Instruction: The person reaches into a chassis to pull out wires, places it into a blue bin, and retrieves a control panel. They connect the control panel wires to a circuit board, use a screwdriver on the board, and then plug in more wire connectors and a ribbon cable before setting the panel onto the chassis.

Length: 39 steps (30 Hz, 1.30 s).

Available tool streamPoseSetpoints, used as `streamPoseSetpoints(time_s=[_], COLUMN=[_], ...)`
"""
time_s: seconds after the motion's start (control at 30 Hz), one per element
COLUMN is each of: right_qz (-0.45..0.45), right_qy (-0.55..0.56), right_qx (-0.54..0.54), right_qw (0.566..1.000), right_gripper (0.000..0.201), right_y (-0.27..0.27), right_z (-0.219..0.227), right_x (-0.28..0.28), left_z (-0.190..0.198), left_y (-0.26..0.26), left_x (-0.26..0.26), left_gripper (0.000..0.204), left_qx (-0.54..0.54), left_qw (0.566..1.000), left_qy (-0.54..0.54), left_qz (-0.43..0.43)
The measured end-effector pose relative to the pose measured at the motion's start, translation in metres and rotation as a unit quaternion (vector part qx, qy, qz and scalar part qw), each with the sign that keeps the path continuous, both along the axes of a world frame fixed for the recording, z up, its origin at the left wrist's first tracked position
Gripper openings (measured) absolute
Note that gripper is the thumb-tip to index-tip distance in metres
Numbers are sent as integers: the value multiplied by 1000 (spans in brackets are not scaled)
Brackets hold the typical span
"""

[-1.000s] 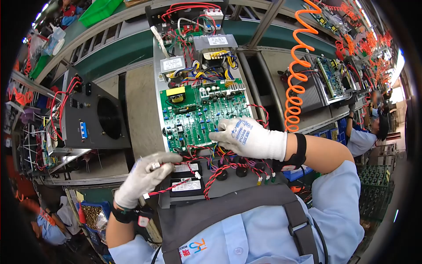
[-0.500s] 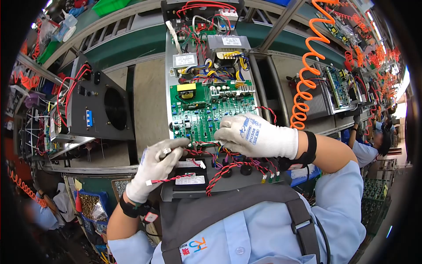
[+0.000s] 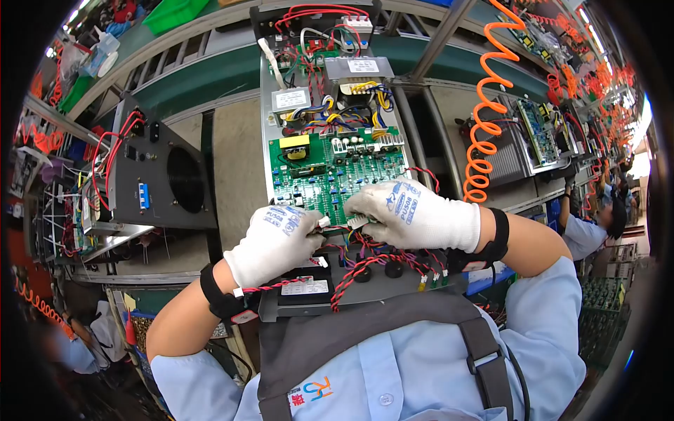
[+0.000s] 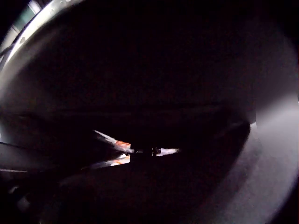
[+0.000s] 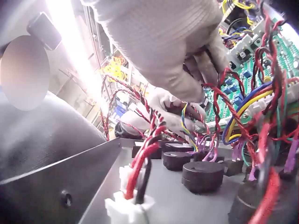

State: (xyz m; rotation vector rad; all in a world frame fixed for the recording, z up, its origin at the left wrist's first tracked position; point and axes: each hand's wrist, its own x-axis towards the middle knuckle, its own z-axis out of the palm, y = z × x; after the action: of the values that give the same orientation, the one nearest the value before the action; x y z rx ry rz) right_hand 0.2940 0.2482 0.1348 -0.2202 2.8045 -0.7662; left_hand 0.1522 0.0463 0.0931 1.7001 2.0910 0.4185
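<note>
Both hands wear white gloves and work at the near edge of a green circuit board. My left hand pinches a small white wire connector between thumb and forefinger. Just right of it, my right hand pinches a wider white connector at the board's edge. In the right wrist view, the curled right fingers are close to the board, with the left glove beyond. Twisted red-and-black wires run around them. The left wrist view is mostly dark.
Transformers with labelled covers sit behind the board. Black round parts and loose white plugs lie on the near chassis. A dark fan housing stands left; an orange coiled hose hangs right.
My left hand has moved right and forward to the board's edge, bringing its white connector beside the right hand. The right hand stays at the board's near edge.
</note>
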Motion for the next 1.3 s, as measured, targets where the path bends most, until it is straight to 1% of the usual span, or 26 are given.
streamPoseSetpoints(time_s=[0.03, 0.07, 0.17, 0.2, 0.27, 0.3, 0.37, 0.4, 0.5, 0.53, 0.63, 0.67, 0.77, 0.87, 1.0, 1.1, 1.17, 1.3], right_qz=[-1, -2, -13, -22, -21, -22, -21, -17, 33, 47, 57, 59, 28, 4, -4, -10, -41, -67], right_qy=[22, 43, 5, -3, 6, 12, 66, 92, 79, 34, -91, -122, -136, -139, -129, -92, -87, -112], right_qx=[-12, -24, -7, -35, -58, -69, -35, -19, 52, 51, 107, 147, 138, 136, 164, 146, 121, 39], right_qw=[1000, 999, 1000, 999, 998, 997, 997, 995, 995, 997, 988, 980, 981, 981, 978, 985, 988, 991], right_gripper=[26, 26, 26, 27, 31, 33, 30, 28, 25, 31, 30, 37, 40, 40, 35, 25, 20, 14], right_y=[2, 4, 3, 2, 3, 5, 6, 6, 5, 3, -3, -8, -16, -21, -22, -21, -22, -17], right_z=[-4, -6, -4, -4, -4, -4, -6, -6, 14, 17, 5, 4, 3, 2, -5, -17, -18, -10], right_x=[1, 3, 2, 2, 2, 3, 5, 6, 6, 7, 12, 9, 2, -3, -6, -4, -5, -2], left_z=[-1, 7, 7, 6, 3, 7, 24, 25, 25, 18, 12, 6, 5, 0, 3, 3, 1, -10], left_y=[2, 8, 16, 15, 10, 9, 8, 4, 4, 5, 15, 15, 19, 24, 23, 20, 20, 14], left_x=[1, 5, 4, 3, 0, 0, 0, -3, -4, -3, 1, 0, 0, 3, 2, 2, 2, 2], left_gripper=[23, 25, 26, 26, 26, 26, 26, 25, 25, 21, 21, 23, 25, 27, 26, 22, 18, 11], left_qx=[33, -33, -79, -54, -3, 8, 30, 32, -60, -38, -39, -13, -24, -47, -34, -13, -4, 41], left_qw=[999, 997, 993, 996, 999, 1000, 999, 999, 997, 998, 994, 995, 993, 995, 992, 990, 990, 985], left_qy=[33, 66, 84, 71, 44, 30, -2, 6, 57, 42, 100, 91, 105, 91, 109, 123, 117, 136], left_qz=[-21, -21, -35, -32, -25, -4, 38, 33, -1, 0, -25, -28, -44, -7, -49, -73, -72, -97])
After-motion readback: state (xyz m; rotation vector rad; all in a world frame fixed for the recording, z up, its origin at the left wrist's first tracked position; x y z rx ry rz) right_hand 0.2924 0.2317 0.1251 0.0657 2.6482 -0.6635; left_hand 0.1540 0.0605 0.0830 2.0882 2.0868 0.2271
